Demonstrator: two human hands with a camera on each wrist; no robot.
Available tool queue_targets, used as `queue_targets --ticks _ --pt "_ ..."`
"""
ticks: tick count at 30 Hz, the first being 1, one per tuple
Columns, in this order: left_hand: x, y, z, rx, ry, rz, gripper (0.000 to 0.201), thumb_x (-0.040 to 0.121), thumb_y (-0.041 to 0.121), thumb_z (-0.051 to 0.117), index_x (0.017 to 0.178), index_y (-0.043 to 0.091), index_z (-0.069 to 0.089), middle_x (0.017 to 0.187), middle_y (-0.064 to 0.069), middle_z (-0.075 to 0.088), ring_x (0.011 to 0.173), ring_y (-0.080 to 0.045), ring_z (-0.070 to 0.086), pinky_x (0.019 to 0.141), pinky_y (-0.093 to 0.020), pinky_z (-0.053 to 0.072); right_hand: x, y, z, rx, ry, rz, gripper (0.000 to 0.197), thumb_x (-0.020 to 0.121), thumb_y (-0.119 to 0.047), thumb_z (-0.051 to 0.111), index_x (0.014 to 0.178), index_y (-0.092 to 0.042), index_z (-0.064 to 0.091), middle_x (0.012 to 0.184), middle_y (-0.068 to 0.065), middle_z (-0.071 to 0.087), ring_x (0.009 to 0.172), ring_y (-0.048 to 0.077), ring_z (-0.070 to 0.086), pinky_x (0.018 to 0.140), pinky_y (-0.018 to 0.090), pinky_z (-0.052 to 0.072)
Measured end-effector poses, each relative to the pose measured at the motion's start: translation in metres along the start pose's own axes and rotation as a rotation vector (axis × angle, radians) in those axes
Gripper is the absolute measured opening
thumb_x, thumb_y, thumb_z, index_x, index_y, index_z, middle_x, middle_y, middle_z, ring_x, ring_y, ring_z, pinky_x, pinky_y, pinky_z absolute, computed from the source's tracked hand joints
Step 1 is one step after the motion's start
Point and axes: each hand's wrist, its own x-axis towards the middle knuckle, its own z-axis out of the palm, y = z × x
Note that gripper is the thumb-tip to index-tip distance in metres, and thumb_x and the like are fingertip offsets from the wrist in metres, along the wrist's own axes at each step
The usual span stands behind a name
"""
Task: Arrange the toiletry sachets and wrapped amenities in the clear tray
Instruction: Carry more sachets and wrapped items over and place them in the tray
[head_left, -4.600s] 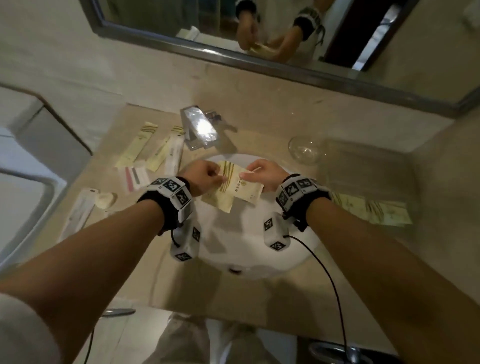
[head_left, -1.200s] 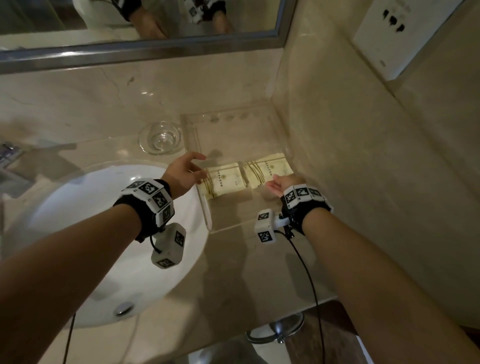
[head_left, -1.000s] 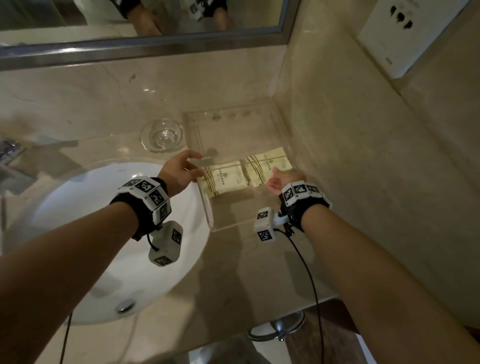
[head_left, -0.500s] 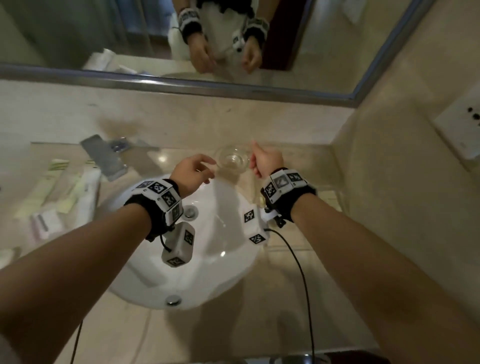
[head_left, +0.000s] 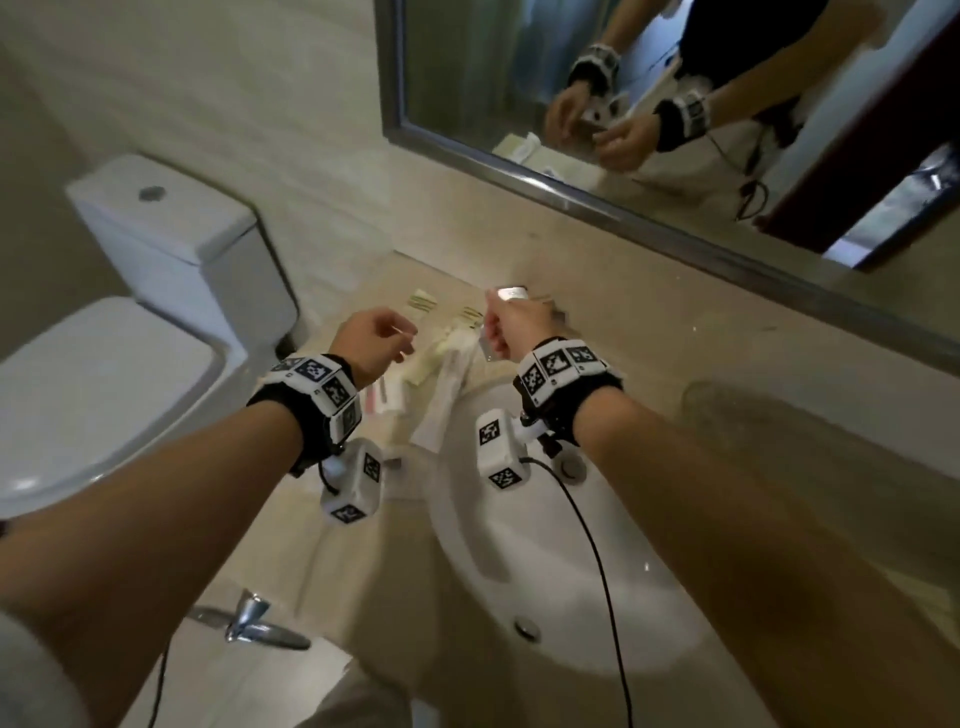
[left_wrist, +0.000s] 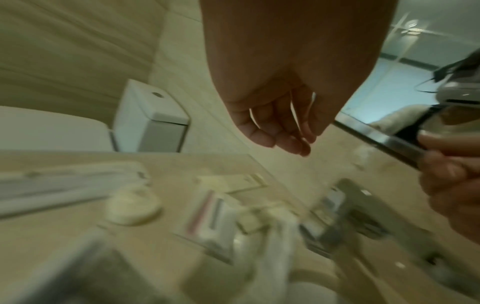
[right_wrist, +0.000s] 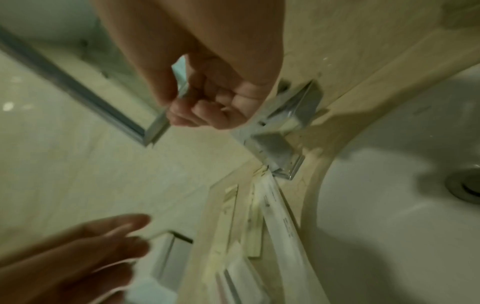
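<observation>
Both my hands hang over the left part of the counter and hold nothing. My left hand (head_left: 404, 343) has loosely bent fingers (left_wrist: 293, 144) above a packet with a red stripe (head_left: 383, 399). My right hand (head_left: 493, 332) is curled into a fist (right_wrist: 200, 115) just in front of the chrome faucet (head_left: 511, 293). Between the hands lie a long white wrapped packet (head_left: 445, 400) and cream sachets with gold stripes (head_left: 422, 301). A round wrapped soap (left_wrist: 132, 207) lies further left. The clear tray is not in view.
The white sink basin (head_left: 545, 545) lies under my right forearm. A toilet (head_left: 171, 244) stands left of the counter's end. The mirror (head_left: 675, 78) runs along the back wall. A blurred glass dish (head_left: 722, 410) sits right of the basin.
My hands have left the two sachets in the tray at the right and swung left across the basin to the loose packets. The view turned left with them.
</observation>
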Motion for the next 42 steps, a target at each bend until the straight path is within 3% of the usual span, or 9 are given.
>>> queue_targets --ticks 4,7,9,16,20,33,36,40,42 --pt "0.007 -0.046 -0.040 0.010 0.060 -0.111 0.012 0.089 0.004 0.051 0.084 0.011 0.059 0.065 0.000 0.058 0.059 -0.012 0.055 0.067 -0.027 0.046 0.016 0.014 0.049 -0.232 -0.061 0.048 0.029 0.088 -0.022 0.055 0.061 -0.011 0.052 0.055 0.004 0.054 0.042 0.014 0.049 0.041 0.019 0.041" --pt "0.013 -0.071 -0.054 0.064 0.072 -0.183 0.007 0.089 0.009 0.053 0.089 0.012 0.060 0.074 -0.006 0.063 0.060 -0.011 0.055 0.059 -0.025 0.045 0.029 0.029 0.081 -0.443 -0.093 0.027 0.016 0.088 -0.022 0.056 0.075 -0.013 0.057 0.077 0.009 0.065 0.077 0.029 0.065 0.073 0.038 0.057" --pt "0.021 -0.083 -0.056 0.090 0.050 -0.229 0.005 0.088 0.013 0.055 0.089 0.014 0.060 0.085 -0.012 0.066 0.071 -0.020 0.060 0.072 -0.033 0.052 0.040 0.038 0.092 -0.546 -0.093 0.050 0.014 0.088 -0.019 0.055 0.084 -0.009 0.063 0.098 0.016 0.069 0.097 0.035 0.066 0.087 0.045 0.054" --pt "0.059 -0.100 -0.056 0.313 0.008 -0.361 0.034 0.089 0.030 0.052 0.111 0.005 0.062 0.114 -0.019 0.065 0.103 -0.036 0.062 0.092 -0.042 0.051 0.065 0.050 0.104 -0.740 -0.040 0.156 0.042 0.090 -0.028 0.056 0.121 -0.001 0.056 0.126 0.016 0.058 0.116 0.031 0.056 0.089 0.032 0.045" --pt "0.087 -0.096 -0.043 0.367 -0.050 -0.389 0.036 0.090 0.026 0.050 0.119 0.005 0.056 0.123 -0.018 0.060 0.112 -0.034 0.056 0.095 -0.037 0.046 0.079 0.044 0.112 -0.783 -0.057 0.156 0.031 0.093 -0.027 0.054 0.099 0.003 0.059 0.122 0.014 0.061 0.114 0.028 0.057 0.088 0.029 0.046" --pt "0.129 -0.089 0.001 0.473 -0.145 -0.323 0.060 0.076 0.032 0.071 0.124 0.007 0.044 0.130 -0.015 0.042 0.118 -0.033 0.047 0.095 -0.035 0.041 0.120 0.053 0.106 -1.140 -0.271 -0.116 0.058 0.085 0.008 0.034 0.136 -0.020 0.037 0.138 0.014 0.032 0.124 0.034 0.038 0.098 0.041 0.043" --pt "0.134 -0.089 0.001 0.427 -0.163 -0.339 0.050 0.074 0.031 0.072 0.115 0.012 0.051 0.127 -0.011 0.043 0.114 -0.030 0.049 0.091 -0.033 0.043 0.124 0.056 0.102 -1.157 -0.301 -0.135 0.056 0.081 0.011 0.034 0.125 -0.022 0.042 0.130 0.013 0.035 0.118 0.034 0.041 0.093 0.040 0.045" --pt "0.136 -0.087 -0.002 0.357 -0.155 -0.300 0.022 0.074 0.025 0.068 0.070 0.024 0.047 0.099 -0.007 0.055 0.085 -0.025 0.054 0.066 -0.026 0.040 0.124 0.051 0.102 -1.201 -0.319 -0.192 0.047 0.078 0.011 0.035 0.116 -0.016 0.041 0.128 0.013 0.033 0.111 0.034 0.043 0.092 0.042 0.047" --pt "0.134 -0.087 -0.003 0.328 -0.132 -0.289 0.019 0.079 0.021 0.061 0.076 0.020 0.042 0.088 -0.005 0.053 0.076 -0.025 0.050 0.061 -0.027 0.035 0.125 0.049 0.102 -1.231 -0.308 -0.249 0.047 0.077 0.014 0.037 0.115 -0.013 0.043 0.127 0.014 0.032 0.111 0.033 0.042 0.091 0.043 0.048"
